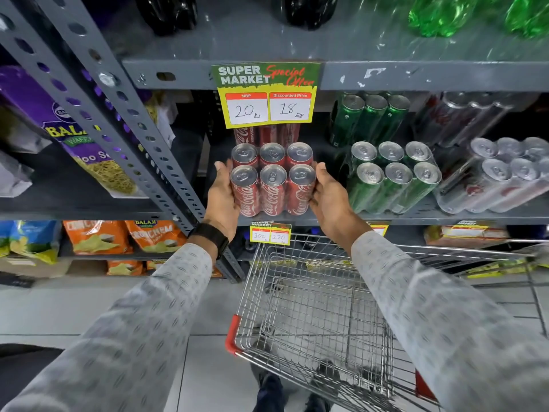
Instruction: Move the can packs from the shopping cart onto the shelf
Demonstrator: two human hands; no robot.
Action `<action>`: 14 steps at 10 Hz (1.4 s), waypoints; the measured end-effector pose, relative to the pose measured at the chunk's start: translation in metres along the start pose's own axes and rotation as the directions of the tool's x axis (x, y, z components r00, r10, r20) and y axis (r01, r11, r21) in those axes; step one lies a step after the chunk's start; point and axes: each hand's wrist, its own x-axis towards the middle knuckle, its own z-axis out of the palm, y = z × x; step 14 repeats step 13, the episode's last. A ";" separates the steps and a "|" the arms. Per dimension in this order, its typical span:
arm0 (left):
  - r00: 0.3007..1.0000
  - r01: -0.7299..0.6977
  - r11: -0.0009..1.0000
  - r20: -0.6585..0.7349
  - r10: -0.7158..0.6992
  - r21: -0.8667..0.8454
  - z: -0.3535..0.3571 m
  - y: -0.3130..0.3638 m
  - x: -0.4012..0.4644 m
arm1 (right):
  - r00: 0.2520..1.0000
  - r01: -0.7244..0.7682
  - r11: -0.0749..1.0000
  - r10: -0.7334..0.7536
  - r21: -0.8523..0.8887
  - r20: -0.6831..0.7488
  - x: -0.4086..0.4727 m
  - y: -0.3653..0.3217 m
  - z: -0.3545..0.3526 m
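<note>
Patterned sleeves (124, 331) reach forward over the wire shopping cart (312, 307), which sits below the right hand. Left hand (221, 200) (a black watch (211, 237) on its wrist) presses the left side of the red six-can pack (272, 182); right hand (328, 197) clasps its right side. That pack rests at the shelf (416, 217) edge, green can packs (392, 179) just right of the right hand.

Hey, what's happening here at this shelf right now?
A person is stocking drinks. Both hands, left hand and right hand, grip the sides of a red can pack, setting it at the front edge of the shelf. Green packs and silver packs already sit to its right. The cart below looks empty.
</note>
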 end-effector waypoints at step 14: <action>0.991 -0.004 0.988 -0.133 0.024 0.151 0.003 -0.004 -0.015 | 0.998 0.066 0.982 -0.062 -0.178 0.029 -0.009 -0.001 -0.005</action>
